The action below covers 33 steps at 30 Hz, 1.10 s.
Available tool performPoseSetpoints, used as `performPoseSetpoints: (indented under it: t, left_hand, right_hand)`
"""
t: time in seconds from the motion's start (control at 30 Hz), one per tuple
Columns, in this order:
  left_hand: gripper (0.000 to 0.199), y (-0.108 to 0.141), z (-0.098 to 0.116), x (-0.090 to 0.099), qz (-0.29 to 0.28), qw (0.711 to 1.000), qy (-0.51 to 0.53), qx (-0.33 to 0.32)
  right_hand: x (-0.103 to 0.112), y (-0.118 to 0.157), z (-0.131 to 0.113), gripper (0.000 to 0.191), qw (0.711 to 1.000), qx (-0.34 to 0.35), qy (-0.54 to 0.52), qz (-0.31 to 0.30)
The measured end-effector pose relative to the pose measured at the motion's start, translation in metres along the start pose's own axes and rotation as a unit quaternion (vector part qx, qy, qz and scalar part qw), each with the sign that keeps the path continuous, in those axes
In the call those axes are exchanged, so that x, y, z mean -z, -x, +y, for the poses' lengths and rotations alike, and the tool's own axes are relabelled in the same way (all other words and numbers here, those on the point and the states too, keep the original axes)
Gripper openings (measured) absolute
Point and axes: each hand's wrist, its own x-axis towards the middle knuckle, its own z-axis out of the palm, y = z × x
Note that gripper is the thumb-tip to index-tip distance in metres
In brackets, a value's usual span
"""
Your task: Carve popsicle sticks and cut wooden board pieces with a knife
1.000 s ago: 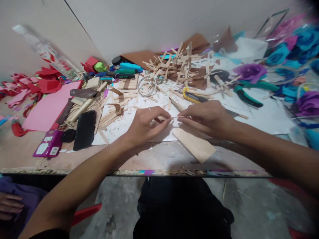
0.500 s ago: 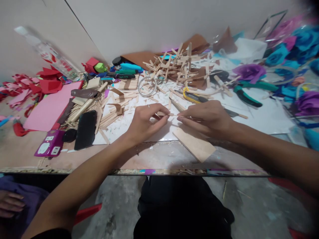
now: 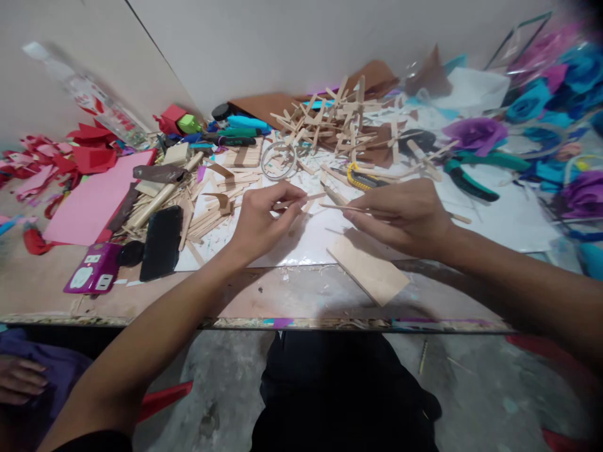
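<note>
My left hand point(image 3: 264, 216) pinches a small flat wooden stick point(image 3: 315, 196) between thumb and fingertips, its tip pointing right. In my right hand point(image 3: 407, 216) is a thin wooden strip point(image 3: 333, 206), held between thumb and fingers with its end pointing left. The two pieces are close together but apart, above a white sheet point(image 3: 292, 251). Below my right hand lies a flat wooden board point(image 3: 370, 270), overhanging the sheet's front edge. A black and yellow utility knife point(image 3: 362, 179) rests just behind that hand.
Joined craft sticks point(image 3: 351, 122) are heaped at the back, near a roll of clear tape point(image 3: 279, 160). Green-handled pliers point(image 3: 471, 179) and paper flowers point(image 3: 475, 136) are on the right. Leftward are a phone point(image 3: 161, 243), a purple socket block point(image 3: 94, 269) and another person's hand point(image 3: 21, 380).
My hands have moved apart, separating the tips of the two wooden pieces. The right hand has lifted slightly and shows more of its strip.
</note>
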Motion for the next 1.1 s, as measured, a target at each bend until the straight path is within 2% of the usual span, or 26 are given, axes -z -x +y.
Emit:
performPoseSetpoints:
  t: [0.2,0.33,0.67,0.83,1.1]
  left_hand:
    - [0.015,0.006,0.022,-0.007,-0.049,0.995,-0.025,-0.088]
    - [0.013,0.005,0.024,-0.005,-0.061,0.986,-0.064,-0.141]
    - [0.019,0.005,0.020,-0.002,-0.080,0.984,-0.050,-0.149]
    - [0.017,0.004,0.019,-0.002,-0.087,0.982,-0.054,-0.161]
    - [0.015,0.004,0.020,-0.003,-0.088,0.982,-0.045,-0.163]
  right_hand:
    - [-0.002,0.003,-0.001,0.021,0.997,-0.024,0.004,-0.073]
    - [-0.002,0.002,0.000,0.019,0.998,-0.005,-0.011,-0.065]
    - [-0.004,0.003,0.000,0.021,0.996,-0.012,-0.021,-0.091]
    - [-0.006,0.003,0.002,0.022,0.995,0.010,-0.041,-0.087]
    - [-0.008,0.003,0.003,0.021,0.994,-0.002,-0.040,-0.104]
